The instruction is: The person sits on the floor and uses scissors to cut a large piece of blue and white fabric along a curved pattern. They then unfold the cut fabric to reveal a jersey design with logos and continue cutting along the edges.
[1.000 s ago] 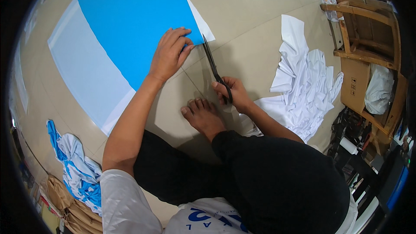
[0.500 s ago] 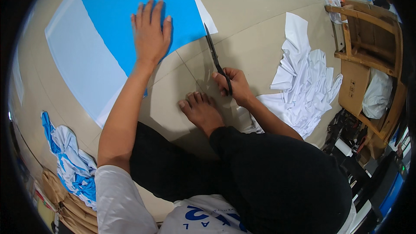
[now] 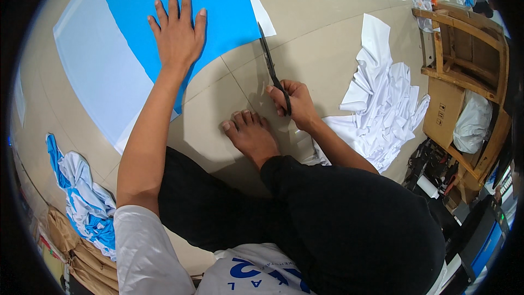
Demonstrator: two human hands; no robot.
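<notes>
A blue fabric panel (image 3: 229, 8) lies flat on the tiled floor, with a pale white fabric piece (image 3: 101, 71) showing along its left side. My left hand (image 3: 179, 38) rests palm down on the blue cloth, fingers spread. In my right hand (image 3: 297, 104) is a pair of dark scissors (image 3: 267, 54), thumb and fingers in the handles. Their tips meet the lower right corner of the blue panel, beside a narrow white fabric strip (image 3: 261, 13) along its right edge. The blades look nearly closed.
A heap of white cloth (image 3: 385, 104) lies on the floor at right. A wooden frame (image 3: 464, 76), a cardboard box (image 3: 442, 109) and a white plastic bag (image 3: 474, 123) stand beyond it. At left is a blue-and-white cloth pile (image 3: 87, 202). My bare foot (image 3: 251, 136) is between my hands.
My left hand has slid slightly left and its fingers have spread wider on the cloth. The right hand and scissors have barely moved, staying at the panel's corner.
</notes>
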